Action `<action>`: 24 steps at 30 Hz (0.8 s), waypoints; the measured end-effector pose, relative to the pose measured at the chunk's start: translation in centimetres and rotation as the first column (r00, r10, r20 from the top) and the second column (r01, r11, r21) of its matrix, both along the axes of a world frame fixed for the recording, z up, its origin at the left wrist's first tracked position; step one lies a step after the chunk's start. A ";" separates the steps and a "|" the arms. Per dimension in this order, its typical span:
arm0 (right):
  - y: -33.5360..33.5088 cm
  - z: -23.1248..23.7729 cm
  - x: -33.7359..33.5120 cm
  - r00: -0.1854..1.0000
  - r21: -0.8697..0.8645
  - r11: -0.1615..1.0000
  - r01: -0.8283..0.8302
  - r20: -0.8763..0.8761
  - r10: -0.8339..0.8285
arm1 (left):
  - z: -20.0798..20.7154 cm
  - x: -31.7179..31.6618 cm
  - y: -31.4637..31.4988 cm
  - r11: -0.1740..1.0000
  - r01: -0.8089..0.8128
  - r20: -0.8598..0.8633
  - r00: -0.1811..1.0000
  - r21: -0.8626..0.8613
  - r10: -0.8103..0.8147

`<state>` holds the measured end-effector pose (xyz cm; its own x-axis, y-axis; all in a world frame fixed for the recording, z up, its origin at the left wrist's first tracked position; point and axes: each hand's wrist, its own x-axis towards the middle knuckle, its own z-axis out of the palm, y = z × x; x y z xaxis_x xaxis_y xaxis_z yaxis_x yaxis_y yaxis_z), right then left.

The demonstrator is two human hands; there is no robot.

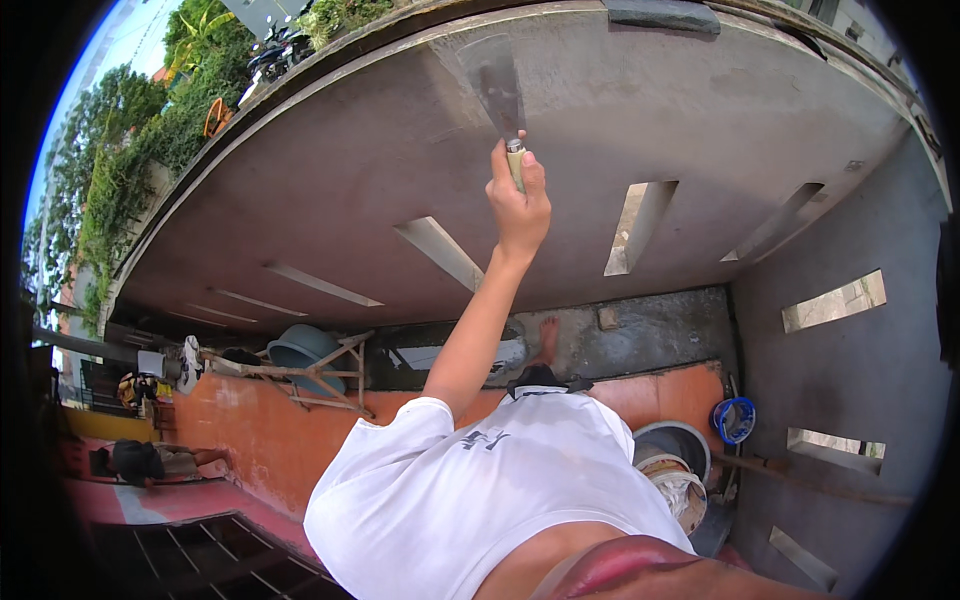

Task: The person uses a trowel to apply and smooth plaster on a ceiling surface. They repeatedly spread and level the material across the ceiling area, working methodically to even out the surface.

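My left hand (521, 208), its arm stretched up and forward, is closed around the pale handle of a putty knife (495, 92). The thumb lies along the handle. The knife's broad, smeared blade fans out toward the top of a grey plastered wall (590, 115) and appears to lie against its surface. Around the blade the plaster shows lighter streaks. Slanted slots pierce the wall below my hand. My right hand is out of view.
A grey tub (703, 440), a whitish bucket (690, 513) and a blue-rimmed pail (736, 420) stand at my right. To the left, a wooden trestle (362, 375) stands beside a grey-blue basin (300, 348). Another person (140, 460) is at the far left. Water pools on the floor.
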<state>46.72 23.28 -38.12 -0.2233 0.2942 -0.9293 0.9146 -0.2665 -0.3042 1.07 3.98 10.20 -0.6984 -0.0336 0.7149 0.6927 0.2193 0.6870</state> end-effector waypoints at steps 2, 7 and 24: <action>0.1 0.5 -1.0 0.999 0.001 1.000 0.006 -0.051 -0.006 | 1.4 -0.6 -0.9 0.989 -0.055 0.011 0.998 0.135 0.054; 0.5 1.3 -1.6 0.992 -0.002 1.000 0.020 -0.122 -0.020 | 1.9 -1.8 0.1 0.968 -0.104 0.081 0.993 0.229 0.088; -2.8 18.0 -1.2 0.966 -0.569 0.800 0.193 -0.034 -0.257 | -13.6 15.2 -0.5 0.709 0.378 0.704 0.180 0.595 -0.687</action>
<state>45.53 20.47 -20.09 -0.3199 -0.2115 -0.9236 0.7791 -0.6134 -0.1294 16.31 3.44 -3.35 -0.7875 0.5698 -0.2348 -0.4163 -0.2111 0.8844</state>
